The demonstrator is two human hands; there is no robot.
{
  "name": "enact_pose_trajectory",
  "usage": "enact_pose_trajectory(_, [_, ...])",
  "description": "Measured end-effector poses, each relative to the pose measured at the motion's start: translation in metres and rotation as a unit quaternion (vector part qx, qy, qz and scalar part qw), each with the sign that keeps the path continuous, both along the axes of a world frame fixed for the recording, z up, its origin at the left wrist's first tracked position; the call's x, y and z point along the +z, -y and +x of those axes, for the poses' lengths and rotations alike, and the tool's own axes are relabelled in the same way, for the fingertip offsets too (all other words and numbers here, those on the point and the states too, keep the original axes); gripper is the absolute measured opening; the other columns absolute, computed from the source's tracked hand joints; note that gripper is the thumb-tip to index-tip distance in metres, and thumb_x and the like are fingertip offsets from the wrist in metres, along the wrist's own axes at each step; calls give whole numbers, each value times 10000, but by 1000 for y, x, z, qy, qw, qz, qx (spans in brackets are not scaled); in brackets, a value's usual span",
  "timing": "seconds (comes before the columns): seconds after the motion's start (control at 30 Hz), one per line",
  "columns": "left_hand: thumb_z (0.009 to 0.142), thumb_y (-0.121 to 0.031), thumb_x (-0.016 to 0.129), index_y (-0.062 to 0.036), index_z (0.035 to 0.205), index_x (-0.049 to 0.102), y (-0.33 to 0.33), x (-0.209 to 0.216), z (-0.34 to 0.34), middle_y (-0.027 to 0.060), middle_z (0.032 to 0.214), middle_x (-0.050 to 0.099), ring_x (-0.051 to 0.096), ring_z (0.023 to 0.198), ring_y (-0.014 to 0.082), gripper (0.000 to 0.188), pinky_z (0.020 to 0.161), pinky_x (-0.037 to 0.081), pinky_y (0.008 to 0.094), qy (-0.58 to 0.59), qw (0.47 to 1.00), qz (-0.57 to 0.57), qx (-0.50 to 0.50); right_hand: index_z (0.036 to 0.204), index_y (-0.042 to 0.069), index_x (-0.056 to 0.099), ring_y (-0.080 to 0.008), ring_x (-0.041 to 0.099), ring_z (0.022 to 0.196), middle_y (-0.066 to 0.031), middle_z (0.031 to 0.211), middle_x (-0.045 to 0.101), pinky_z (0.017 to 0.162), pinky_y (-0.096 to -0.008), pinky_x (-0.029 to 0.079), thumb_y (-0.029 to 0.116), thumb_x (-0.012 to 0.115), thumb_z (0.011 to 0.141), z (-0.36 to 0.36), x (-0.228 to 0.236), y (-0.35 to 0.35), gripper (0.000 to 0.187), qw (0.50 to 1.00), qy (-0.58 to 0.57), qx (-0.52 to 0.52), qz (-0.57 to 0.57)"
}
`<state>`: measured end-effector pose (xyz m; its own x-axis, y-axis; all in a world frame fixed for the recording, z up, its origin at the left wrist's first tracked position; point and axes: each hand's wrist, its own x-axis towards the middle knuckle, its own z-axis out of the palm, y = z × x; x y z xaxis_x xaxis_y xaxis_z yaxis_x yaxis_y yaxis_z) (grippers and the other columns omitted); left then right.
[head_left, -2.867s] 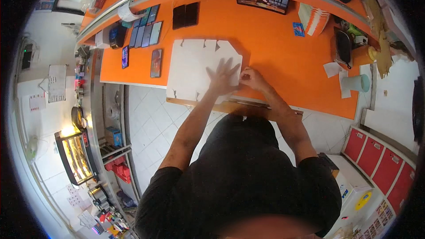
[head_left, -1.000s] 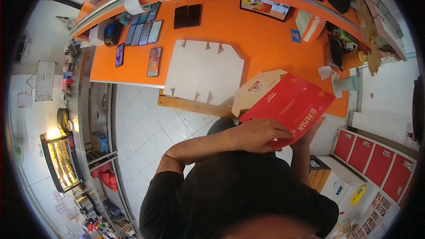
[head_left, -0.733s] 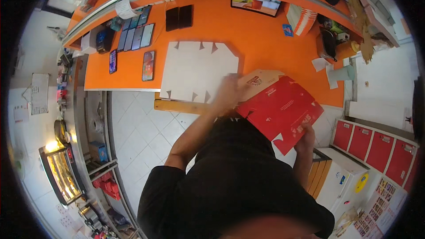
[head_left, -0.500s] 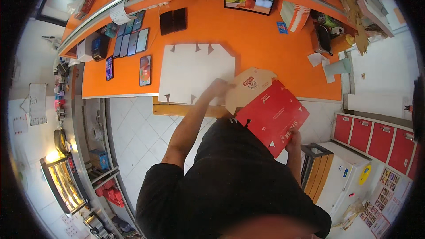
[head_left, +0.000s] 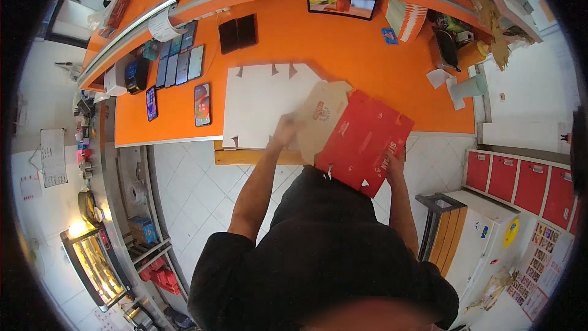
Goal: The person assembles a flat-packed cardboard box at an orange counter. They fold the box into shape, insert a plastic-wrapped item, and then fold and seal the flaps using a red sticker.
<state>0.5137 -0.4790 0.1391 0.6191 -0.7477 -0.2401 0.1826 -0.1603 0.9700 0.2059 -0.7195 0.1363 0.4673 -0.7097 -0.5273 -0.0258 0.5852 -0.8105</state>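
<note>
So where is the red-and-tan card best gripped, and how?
Probably at opposite edges of the red-and-tan card: the right hand pinching the outer edge of the red panel from the right, the left hand meeting the tan flap from the left. The card looks thin, flat and wide, so a hold on one side alone might let it sag.

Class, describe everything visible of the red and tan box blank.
The red and tan box blank looks like flat, unfolded cardboard: a red panel with pale print and cutouts, a tan panel with angled corners and an emblem. It slants over the near edge of the orange table, overlapping the white sheet in view. The right hand holds its right edge; the left hand is at its tan edge.
</note>
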Motion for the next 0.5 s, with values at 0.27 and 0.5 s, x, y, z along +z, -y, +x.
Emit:
enact_pose_trajectory(0.27, [754, -339, 822, -32, 1439, 403, -67, 167, 17, 163, 1354, 527, 528, 1221, 269, 859, 998, 429, 441, 172, 973, 6, 153, 1185, 13, 567, -165, 647, 925, -61, 927, 634, 832, -315, 512, 54, 622, 899, 102, 258, -34, 295, 950, 116, 220, -187])
enact_pose_trajectory(0.5, [660, -471, 785, 0, 1410, 365, -98, 239, -50, 163, 1340, 490, 540, 1187, 268, 980, 991, 438, 395, 270, 956, -47, 105, 1358, -42, 407, -365, 426, 1259, -243, 1336, 426, 1088, -455, 302, 424, 649, 909, 242, 284, -165, 691, 796, 214, 334, -457])
